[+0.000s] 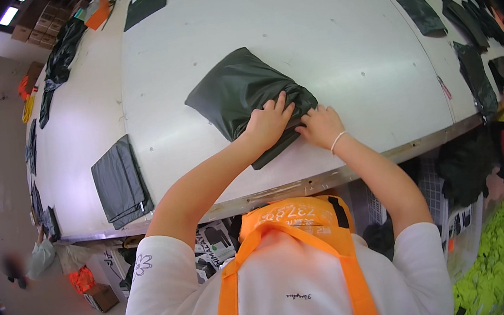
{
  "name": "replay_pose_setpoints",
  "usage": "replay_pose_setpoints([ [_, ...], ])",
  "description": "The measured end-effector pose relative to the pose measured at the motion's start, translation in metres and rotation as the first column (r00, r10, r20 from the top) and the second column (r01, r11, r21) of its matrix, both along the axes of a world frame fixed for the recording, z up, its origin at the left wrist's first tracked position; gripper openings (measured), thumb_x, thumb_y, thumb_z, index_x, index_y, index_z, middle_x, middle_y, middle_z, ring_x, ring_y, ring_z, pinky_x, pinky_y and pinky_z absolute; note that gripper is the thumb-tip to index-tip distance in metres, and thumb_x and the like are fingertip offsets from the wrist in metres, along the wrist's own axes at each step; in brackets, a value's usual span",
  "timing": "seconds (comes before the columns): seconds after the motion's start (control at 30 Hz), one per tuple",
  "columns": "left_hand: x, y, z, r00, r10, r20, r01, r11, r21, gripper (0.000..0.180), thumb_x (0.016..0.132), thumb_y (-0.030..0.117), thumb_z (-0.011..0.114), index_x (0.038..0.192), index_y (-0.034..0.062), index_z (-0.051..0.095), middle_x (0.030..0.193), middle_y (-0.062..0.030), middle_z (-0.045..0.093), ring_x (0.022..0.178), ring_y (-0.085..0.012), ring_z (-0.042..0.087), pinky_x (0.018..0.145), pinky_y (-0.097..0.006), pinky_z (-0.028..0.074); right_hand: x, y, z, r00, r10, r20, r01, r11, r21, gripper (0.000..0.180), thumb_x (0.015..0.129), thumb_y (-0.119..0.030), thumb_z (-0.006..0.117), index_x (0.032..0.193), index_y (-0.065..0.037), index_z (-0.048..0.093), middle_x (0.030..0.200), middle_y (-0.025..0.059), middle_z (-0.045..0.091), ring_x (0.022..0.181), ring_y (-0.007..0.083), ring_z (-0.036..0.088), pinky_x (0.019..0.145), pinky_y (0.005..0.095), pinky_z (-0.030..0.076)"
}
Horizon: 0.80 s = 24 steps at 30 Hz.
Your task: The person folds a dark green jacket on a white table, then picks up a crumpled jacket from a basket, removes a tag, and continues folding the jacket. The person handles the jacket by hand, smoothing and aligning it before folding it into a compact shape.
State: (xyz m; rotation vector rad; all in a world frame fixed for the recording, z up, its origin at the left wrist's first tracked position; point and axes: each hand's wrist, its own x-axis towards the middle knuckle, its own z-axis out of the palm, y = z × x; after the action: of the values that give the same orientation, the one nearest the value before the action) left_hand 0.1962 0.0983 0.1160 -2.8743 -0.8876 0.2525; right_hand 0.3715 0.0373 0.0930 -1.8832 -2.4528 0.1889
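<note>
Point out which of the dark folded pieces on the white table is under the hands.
It is the dark green bundle at the table's middle: both the left hand and the right hand press on its near edge. The grey folded piece at left lies untouched.

Bright even overhead light, soft shadows, strong fisheye bending, rim perhaps blurred

The dark green bundle (244, 92) looks like thin synthetic cloth, faintly glossy and creased where the left hand (268, 124) and right hand (322, 127) press it. The worktop (325, 35) is a smooth, pale, matt sheet with a worn metal-looking edge strip. The folded grey piece (119, 181) looks matt. The orange apron strap (231, 298) is woven cloth.
</note>
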Motion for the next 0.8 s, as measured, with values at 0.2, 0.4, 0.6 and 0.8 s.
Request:
replay_pose_setpoints([
  [0.2,0.046,-0.015,-0.017,0.944,-0.022,-0.329,0.019,1.000,-0.012,0.047,0.082,0.020,0.054,0.129,0.0114,0.050,0.137,-0.0215,0.039,0.094,-0.0256,0.054,0.060,-0.039,0.054,0.041,0.019,0.022,0.941,0.331,0.074,-0.339,0.930,0.140,0.031,0.076,-0.042,0.066,0.076,-0.011,0.062,0.078,0.0009,0.056,0.084,0.0186,0.053,0.068,0.0310,0.042],
  [0.4,0.028,0.018,-0.008,0.995,0.061,0.083,-0.019,0.901,-0.433,0.051,0.071,0.013,0.059,0.122,0.0157,0.056,0.136,-0.0196,0.035,0.109,-0.0345,0.050,0.083,-0.041,0.049,-0.027,-0.030,-0.002,0.948,0.223,-0.226,-0.281,0.921,-0.271,0.015,0.080,-0.020,0.062,0.085,-0.006,0.061,0.093,0.0108,0.059,0.082,0.0316,0.062,0.072,0.0431,0.050],
  [0.6,0.024,0.018,-0.016,0.963,0.131,0.235,-0.039,0.932,-0.360,0.046,0.073,0.009,0.057,0.119,0.0123,0.056,0.133,-0.0158,0.038,0.107,-0.0303,0.051,0.079,-0.040,0.050,-0.083,-0.056,0.012,0.828,0.017,-0.561,-0.146,0.972,-0.186,0.014,0.082,-0.018,0.059,0.078,-0.005,0.061,0.092,0.0104,0.059,0.079,0.0298,0.062,0.068,0.0405,0.050],
  [0.8,0.022,-0.016,-0.062,0.960,0.073,0.270,-0.066,0.997,-0.035,0.050,0.078,0.011,0.055,0.128,0.0100,0.048,0.131,-0.0129,0.040,0.104,-0.0260,0.048,0.084,-0.034,0.043,-0.069,-0.054,0.015,0.894,0.110,-0.434,-0.175,0.978,-0.114,0.012,0.081,-0.019,0.060,0.077,-0.008,0.064,0.081,0.0095,0.056,0.074,0.0292,0.060,0.065,0.0398,0.049],
])
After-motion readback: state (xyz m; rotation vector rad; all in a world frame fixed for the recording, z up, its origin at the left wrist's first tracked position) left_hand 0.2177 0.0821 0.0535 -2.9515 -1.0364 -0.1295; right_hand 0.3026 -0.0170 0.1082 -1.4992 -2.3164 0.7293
